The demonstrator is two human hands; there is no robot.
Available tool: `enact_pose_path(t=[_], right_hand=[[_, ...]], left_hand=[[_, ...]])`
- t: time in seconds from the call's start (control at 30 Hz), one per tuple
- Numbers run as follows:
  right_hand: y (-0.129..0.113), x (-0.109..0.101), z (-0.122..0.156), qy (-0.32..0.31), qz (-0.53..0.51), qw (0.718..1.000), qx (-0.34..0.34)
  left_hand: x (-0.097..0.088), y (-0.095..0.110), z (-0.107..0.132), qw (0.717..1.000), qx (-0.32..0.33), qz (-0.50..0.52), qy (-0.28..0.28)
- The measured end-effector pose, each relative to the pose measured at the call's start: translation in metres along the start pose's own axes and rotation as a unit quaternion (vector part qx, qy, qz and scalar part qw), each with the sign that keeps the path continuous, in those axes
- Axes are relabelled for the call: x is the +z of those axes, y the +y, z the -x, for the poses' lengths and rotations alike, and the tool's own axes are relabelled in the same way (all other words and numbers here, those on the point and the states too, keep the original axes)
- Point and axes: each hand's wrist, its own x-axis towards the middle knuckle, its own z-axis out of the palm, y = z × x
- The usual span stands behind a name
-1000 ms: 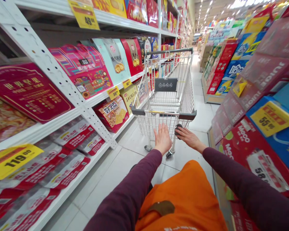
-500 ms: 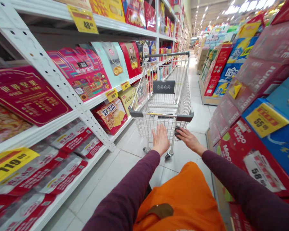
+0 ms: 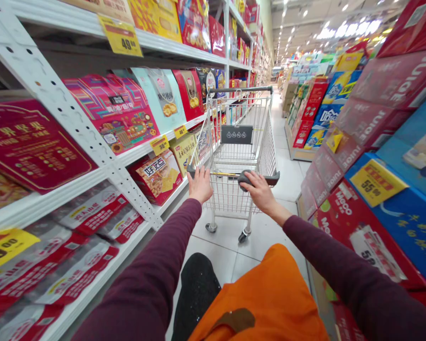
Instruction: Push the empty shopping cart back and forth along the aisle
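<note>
An unladen wire shopping cart (image 3: 230, 196) stands just ahead of me in the aisle, its push bar (image 3: 270, 179) facing me. My left hand (image 3: 199, 185) lies at the bar's left grip, fingers stretched out and slightly apart; whether it bears on the grip is hard to tell. In my right hand (image 3: 261, 192) is a bunched dark grey cloth (image 3: 246, 178), held at the bar right of its middle. The fingers close over the cloth, and its underside is hidden. A dark plaque (image 3: 236, 134) hangs inside the cart.
White shelving (image 3: 128, 189) with boxed snacks runs close along the left. Stacked red drink cartons (image 3: 348, 203) and a blue box (image 3: 394, 222) stand close on the right. Past the cart, the tiled aisle (image 3: 279, 123) continues between shelving and a display stack (image 3: 308, 113).
Both hands have moved from in front of the cart up to its push bar, the left going leftward. The cloth has come up with the right hand. A dark-clad leg now shows below.
</note>
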Motion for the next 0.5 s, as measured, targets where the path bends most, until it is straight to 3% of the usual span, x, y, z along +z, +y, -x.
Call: enact_pose_path(t=[0.1,0.17,0.33,0.5], right_hand=[[-0.013,0.009,-0.006,-0.006,0.02,1.0,-0.016],[-0.008,0.005,-0.005,0.002,0.025,0.999,-0.027],[0.027,-0.015,0.015,-0.006,0.0,0.999,-0.048],[0.059,-0.034,0.038,0.011,-0.007,1.0,-0.014]], left_hand=[[-0.003,-0.005,0.0,1.0,0.021,-0.009,0.014],[-0.004,-0.004,0.002,0.999,0.029,-0.01,0.023],[-0.006,0.012,0.011,0.997,0.054,0.003,0.047],[-0.009,0.049,0.024,0.992,0.101,0.036,0.064]])
